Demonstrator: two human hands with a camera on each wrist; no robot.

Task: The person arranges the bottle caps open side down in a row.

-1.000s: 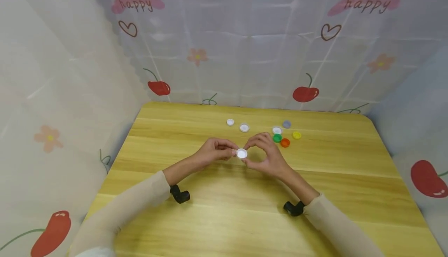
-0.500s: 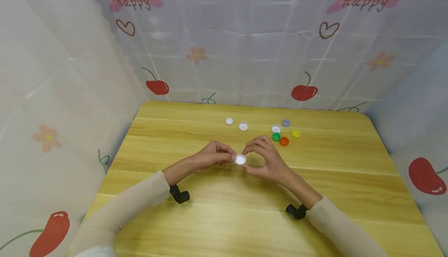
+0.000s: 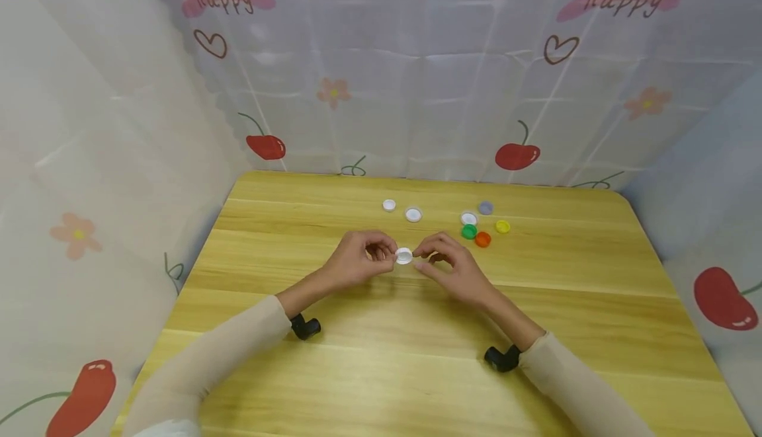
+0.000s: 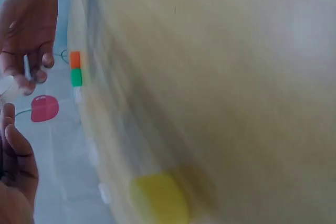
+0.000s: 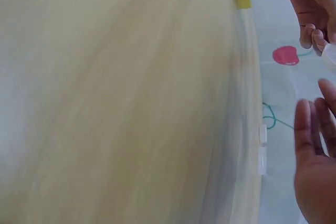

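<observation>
A small white bottle cap [image 3: 403, 256] is pinched between the thumb and fingers of my left hand [image 3: 356, 260]. It is held tilted above the table, its hollow side partly showing. My right hand [image 3: 455, 270] is just to its right, index finger and thumb curved and apart. The right wrist view shows the right hand [image 5: 317, 156] with fingers extended, a gap between them and the cap [image 5: 330, 56]. Whether a right fingertip grazes the rim in the head view is hard to tell.
Toward the table's [image 3: 381, 371] back lie white caps [image 3: 413, 215], plus green [image 3: 469, 231], orange [image 3: 483, 239], yellow [image 3: 503, 226] and greyish-purple [image 3: 485, 207] ones. A blurred yellow object [image 4: 160, 198] shows low in the left wrist view. A printed curtain [image 3: 417, 93] hangs behind.
The white cap, still in my left hand, has tipped and shifted slightly up. My right thumb and index finger, earlier around its right side, have drawn closer together and off the cap.
</observation>
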